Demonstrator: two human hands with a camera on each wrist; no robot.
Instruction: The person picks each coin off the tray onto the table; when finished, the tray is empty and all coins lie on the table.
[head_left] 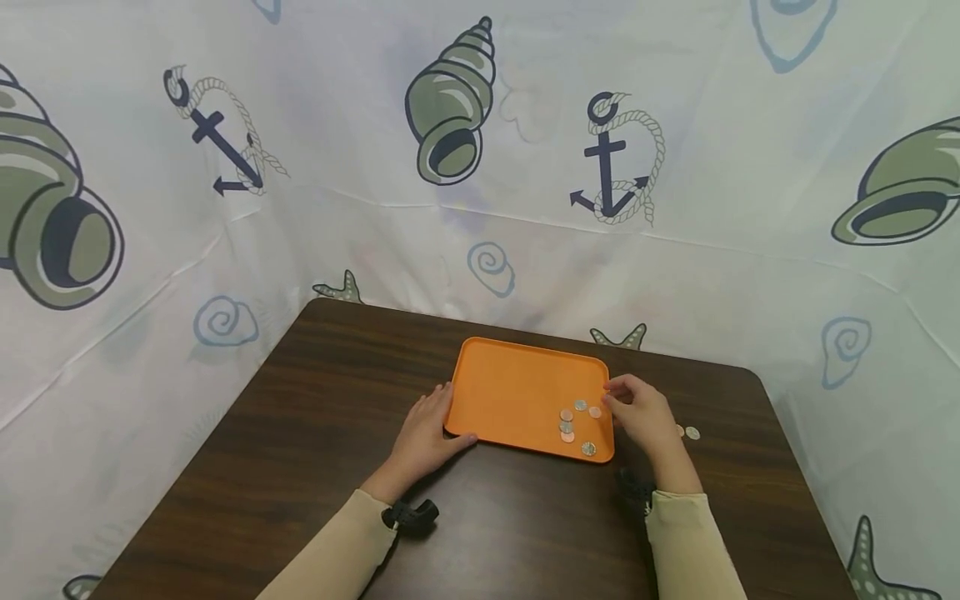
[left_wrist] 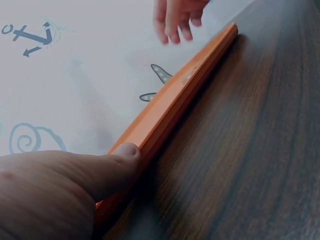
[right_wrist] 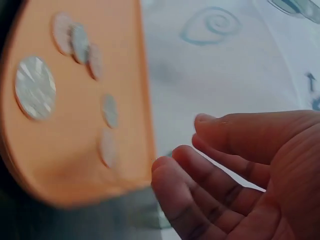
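Observation:
An orange tray lies on the dark wooden table, with several copper and silver coins on its right part. One larger silver coin sits close to the near right corner; it looks big in the right wrist view. My left hand rests at the tray's near left corner, fingers along the left side and thumb on the front rim. Above the tray's right edge hovers my right hand. Its thumb and fingers are loosely bent and apart, and I see nothing between them in the right wrist view.
Right of my right hand, a silver coin and a partly hidden copper coin lie on the table. A white cloth printed with shells and anchors hangs behind and beside the table.

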